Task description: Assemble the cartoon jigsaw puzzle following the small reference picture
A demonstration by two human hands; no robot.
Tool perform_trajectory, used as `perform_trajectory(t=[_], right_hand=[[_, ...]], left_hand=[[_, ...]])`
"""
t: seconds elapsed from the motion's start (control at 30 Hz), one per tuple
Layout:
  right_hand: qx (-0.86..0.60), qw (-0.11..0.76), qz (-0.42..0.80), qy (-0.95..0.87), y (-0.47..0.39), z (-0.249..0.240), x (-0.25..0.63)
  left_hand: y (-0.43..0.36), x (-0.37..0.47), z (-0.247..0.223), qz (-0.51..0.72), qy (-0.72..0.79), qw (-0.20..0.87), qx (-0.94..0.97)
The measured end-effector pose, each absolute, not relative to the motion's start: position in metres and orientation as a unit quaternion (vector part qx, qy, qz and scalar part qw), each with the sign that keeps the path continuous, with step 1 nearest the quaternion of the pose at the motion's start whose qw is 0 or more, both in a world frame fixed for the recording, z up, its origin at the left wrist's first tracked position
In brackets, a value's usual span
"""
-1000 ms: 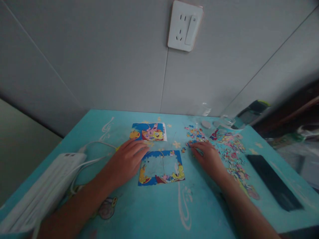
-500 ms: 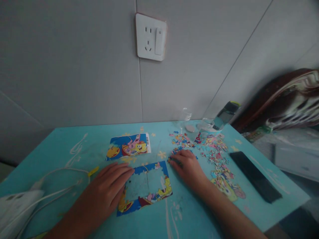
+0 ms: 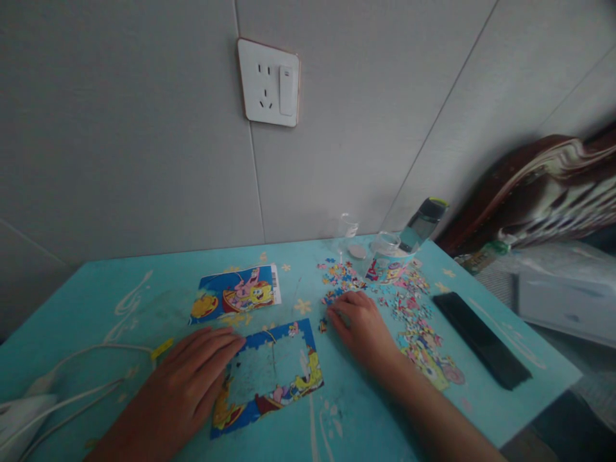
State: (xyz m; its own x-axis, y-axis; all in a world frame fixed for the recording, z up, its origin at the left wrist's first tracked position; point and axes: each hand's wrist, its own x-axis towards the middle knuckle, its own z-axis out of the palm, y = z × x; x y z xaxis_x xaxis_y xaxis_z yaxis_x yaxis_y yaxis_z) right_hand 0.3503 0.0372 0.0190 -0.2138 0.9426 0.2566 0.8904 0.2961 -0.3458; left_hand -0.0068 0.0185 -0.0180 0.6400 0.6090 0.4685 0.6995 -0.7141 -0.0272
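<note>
My left hand lies with fingers stretched flat over the left edge of a partly assembled jigsaw puzzle. The puzzle is a cartoon border in blue and yellow, its middle showing the tabletop. My right hand rests to the right of the border, fingers bent, with a gap between thumb and forefinger. Beside its fingertips lies a single puzzle piece. Blue puzzle pieces lie just beyond those fingers, partly covered. Behind the border is a printed picture card with the same cartoon.
Loose puzzle pieces spread to the right, around a printed tub. A clear cup and a bottle stand near the wall. A black flat object lies at right. White cables run at left.
The whole view has shifted, so things sit further left and slightly lower. My right hand has drawn slightly right; a piece by its fingertips shows apart now. My left hand stays on the border.
</note>
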Motion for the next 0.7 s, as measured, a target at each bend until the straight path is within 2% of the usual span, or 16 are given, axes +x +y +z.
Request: perform_trajectory(t=[0.23, 0.7], right_hand=[[-0.677, 0.193, 0.010, -0.710, 0.064, 0.009, 0.380], [-0.688, 0.198, 0.003, -0.698, 0.080, 0.001, 0.380]], left_hand=[[0.018, -0.001, -0.016, -0.224, -0.355, 0.097, -0.902], [0.019, 0.000, -0.011, -0.229, -0.378, 0.065, -0.895]])
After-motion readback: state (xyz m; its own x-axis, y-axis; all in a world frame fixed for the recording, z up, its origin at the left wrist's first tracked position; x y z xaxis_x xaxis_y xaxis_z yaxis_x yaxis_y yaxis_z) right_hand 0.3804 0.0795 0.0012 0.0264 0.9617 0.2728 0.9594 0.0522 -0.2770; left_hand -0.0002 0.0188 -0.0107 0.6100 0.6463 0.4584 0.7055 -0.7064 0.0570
